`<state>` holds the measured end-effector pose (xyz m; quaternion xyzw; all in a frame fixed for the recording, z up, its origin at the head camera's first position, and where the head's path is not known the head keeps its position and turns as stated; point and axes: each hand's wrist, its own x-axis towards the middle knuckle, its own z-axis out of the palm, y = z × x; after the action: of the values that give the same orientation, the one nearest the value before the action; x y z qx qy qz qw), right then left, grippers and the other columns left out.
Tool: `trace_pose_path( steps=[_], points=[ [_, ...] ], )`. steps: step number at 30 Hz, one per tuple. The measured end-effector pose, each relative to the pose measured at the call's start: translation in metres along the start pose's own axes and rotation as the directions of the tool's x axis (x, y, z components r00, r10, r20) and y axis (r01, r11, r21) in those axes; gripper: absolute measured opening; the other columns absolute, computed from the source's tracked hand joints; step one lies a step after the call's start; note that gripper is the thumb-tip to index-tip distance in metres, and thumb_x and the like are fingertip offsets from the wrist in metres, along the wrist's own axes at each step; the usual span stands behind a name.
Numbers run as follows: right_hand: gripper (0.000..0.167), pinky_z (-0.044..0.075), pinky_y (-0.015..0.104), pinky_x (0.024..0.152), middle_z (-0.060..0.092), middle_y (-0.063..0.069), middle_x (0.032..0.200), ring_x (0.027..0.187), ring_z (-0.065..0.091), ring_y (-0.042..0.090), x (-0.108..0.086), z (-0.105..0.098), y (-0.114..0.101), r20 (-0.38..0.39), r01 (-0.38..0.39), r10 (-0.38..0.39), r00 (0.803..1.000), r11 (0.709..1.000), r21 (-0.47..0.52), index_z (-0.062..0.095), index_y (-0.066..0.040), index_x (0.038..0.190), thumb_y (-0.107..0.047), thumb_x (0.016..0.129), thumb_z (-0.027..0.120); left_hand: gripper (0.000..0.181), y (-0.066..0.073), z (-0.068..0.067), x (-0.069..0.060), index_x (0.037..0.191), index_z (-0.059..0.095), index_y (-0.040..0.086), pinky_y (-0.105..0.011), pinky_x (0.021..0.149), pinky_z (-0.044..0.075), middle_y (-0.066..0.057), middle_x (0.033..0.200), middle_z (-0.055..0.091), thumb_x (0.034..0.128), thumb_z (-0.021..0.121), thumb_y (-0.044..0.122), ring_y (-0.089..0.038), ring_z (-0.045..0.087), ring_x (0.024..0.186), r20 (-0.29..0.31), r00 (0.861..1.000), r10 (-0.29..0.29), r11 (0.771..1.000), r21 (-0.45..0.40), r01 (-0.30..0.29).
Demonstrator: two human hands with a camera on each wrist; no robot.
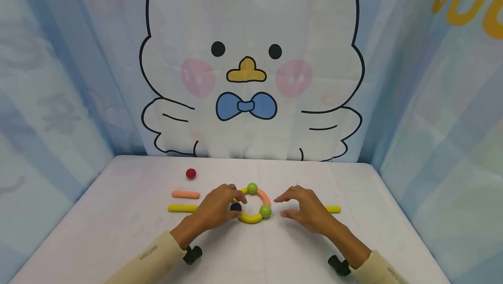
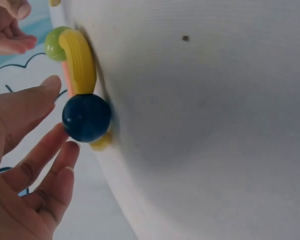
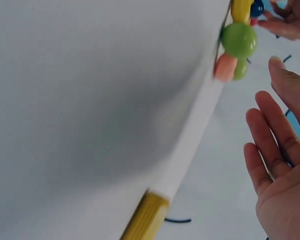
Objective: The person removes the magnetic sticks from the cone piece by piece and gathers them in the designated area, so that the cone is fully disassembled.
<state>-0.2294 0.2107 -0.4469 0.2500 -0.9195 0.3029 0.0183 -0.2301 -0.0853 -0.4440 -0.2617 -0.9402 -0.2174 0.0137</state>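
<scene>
On the white table lies a ring of curved rods and balls. It has a dark blue ball (image 2: 86, 118), a curved yellow rod (image 1: 250, 218), two green balls (image 1: 252, 188) and a curved orange rod (image 1: 263, 196). My left hand (image 1: 217, 207) is over the ring's left side, thumb and fingers spread apart around the blue ball; whether a fingertip touches it I cannot tell. To the ring's right, my right hand (image 1: 310, 209) hovers with loosely bent fingers and nothing between them. Part of the ring is hidden behind the left hand.
Left of the ring lie a straight orange rod (image 1: 185, 194) and a yellow rod (image 1: 182, 208). A red ball (image 1: 191, 174) sits farther back. Another yellow rod (image 1: 333, 209) pokes out beyond the right hand. A printed curtain (image 1: 251, 135) hangs behind the table (image 1: 251, 258).
</scene>
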Motion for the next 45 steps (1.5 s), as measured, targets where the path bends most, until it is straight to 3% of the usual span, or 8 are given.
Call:
trace_pose_path(
  steps=[7,14,20,25,35,40,45],
  points=[
    [0.038,0.051,0.053,0.110,0.076,-0.013,0.114,0.116,0.067,0.013,0.015,0.020,-0.018,0.073,0.085,-0.089,0.993,0.994,0.061,0.080,-0.022,0.119,-0.017,0.084,0.091,0.030,-0.006,0.004,0.003,0.112,0.080,0.018,-0.043,0.099,0.059,0.001,0.109,0.073,0.0846,0.092,0.020,-0.017,0.066,0.103,0.015,1.000,-0.011,1.000,0.015,0.011],
    [0.034,0.048,0.049,0.111,0.078,-0.012,0.113,0.115,0.067,0.011,0.030,0.036,-0.028,0.155,0.077,-0.089,0.984,0.994,0.084,0.080,-0.022,0.117,-0.014,0.085,0.090,0.027,-0.009,0.009,0.004,0.108,0.079,0.018,-0.041,0.095,0.059,0.002,0.104,0.070,0.0843,0.092,0.020,-0.015,0.063,0.093,0.003,1.000,-0.024,1.000,-0.006,0.024],
    [0.030,0.056,0.033,0.102,0.081,-0.009,0.108,0.106,0.072,0.005,0.039,0.048,-0.033,0.209,0.127,-0.148,0.967,0.986,0.111,0.082,-0.015,0.112,-0.010,0.084,0.090,0.026,-0.010,0.012,0.004,0.107,0.079,0.018,-0.040,0.094,0.058,0.004,0.101,0.068,0.0844,0.092,0.020,-0.012,0.062,0.092,0.003,1.000,-0.005,1.000,-0.020,0.005],
    [0.028,0.059,0.024,0.090,0.080,-0.006,0.103,0.098,0.072,0.003,0.044,0.054,-0.037,0.208,0.137,-0.148,0.967,0.988,0.069,0.082,-0.012,0.108,-0.005,0.082,0.090,0.026,-0.008,0.013,0.003,0.107,0.080,0.018,-0.040,0.094,0.059,0.004,0.101,0.069,0.0842,0.092,0.019,-0.012,0.063,0.092,0.001,1.000,-0.001,1.000,-0.009,0.001],
    [0.027,0.058,0.022,0.088,0.077,-0.008,0.100,0.094,0.069,0.002,0.044,0.052,-0.039,0.230,0.123,-0.131,0.964,0.991,0.051,0.081,-0.014,0.106,-0.002,0.083,0.089,0.025,-0.006,0.012,0.004,0.108,0.080,0.017,-0.043,0.099,0.058,0.001,0.103,0.069,0.0854,0.091,0.018,-0.016,0.065,0.097,0.013,1.000,0.001,1.000,-0.027,0.000],
    [0.028,0.058,0.025,0.093,0.079,-0.010,0.099,0.095,0.070,0.001,0.044,0.048,-0.038,0.275,0.093,-0.110,0.955,0.993,0.073,0.082,-0.015,0.105,0.002,0.083,0.087,0.026,-0.008,0.012,0.004,0.109,0.080,0.016,-0.043,0.099,0.058,0.001,0.103,0.069,0.0851,0.091,0.017,-0.016,0.064,0.097,0.008,1.000,-0.002,1.000,-0.021,0.002],
    [0.027,0.057,0.032,0.100,0.081,-0.010,0.102,0.099,0.072,0.002,0.043,0.046,-0.036,0.271,0.117,-0.129,0.954,0.991,0.061,0.083,-0.015,0.107,-0.003,0.084,0.088,0.026,-0.011,0.011,0.004,0.110,0.081,0.015,-0.044,0.099,0.058,0.001,0.104,0.069,0.0855,0.090,0.017,-0.016,0.065,0.097,0.005,1.000,-0.001,1.000,-0.010,0.001]
  ],
)
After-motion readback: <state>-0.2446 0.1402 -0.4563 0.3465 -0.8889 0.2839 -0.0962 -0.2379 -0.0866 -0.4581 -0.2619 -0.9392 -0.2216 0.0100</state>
